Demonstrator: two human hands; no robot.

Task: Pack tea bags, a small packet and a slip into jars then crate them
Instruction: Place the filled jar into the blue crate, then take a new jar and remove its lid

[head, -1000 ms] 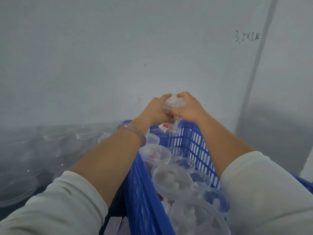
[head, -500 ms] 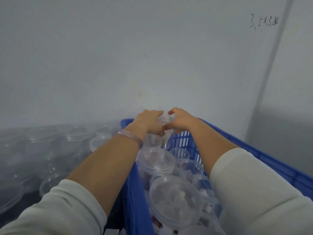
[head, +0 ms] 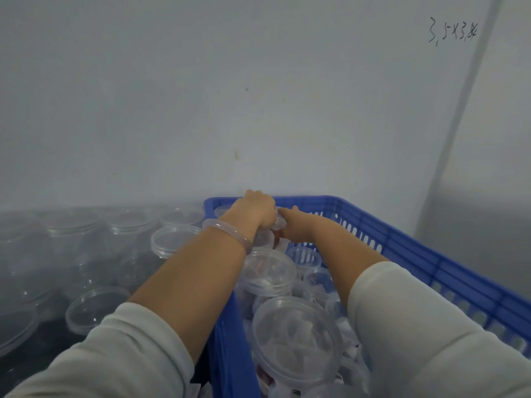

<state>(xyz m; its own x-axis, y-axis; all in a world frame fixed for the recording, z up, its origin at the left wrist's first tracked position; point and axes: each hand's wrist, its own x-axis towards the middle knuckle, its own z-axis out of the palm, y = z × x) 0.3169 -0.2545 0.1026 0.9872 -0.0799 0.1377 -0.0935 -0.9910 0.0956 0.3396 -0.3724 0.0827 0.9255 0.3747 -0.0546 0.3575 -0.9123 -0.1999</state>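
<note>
Both arms reach into the far end of a blue slatted crate. My left hand curls over the lid of a clear lidded jar from the left. My right hand grips the same jar from the right, and most of that jar is hidden between the hands. The jar sits low among several other clear lidded jars packed in the crate, with white and reddish contents showing through them. A translucent bangle circles my left wrist.
Left of the crate stand several empty clear jars and loose clear lids on a dark surface. A grey wall rises right behind the crate, with a corner edge at the right.
Both hands have lowered the jar from above the crate's far rim down among the other jars at the far end. The camera view shifted with them.
</note>
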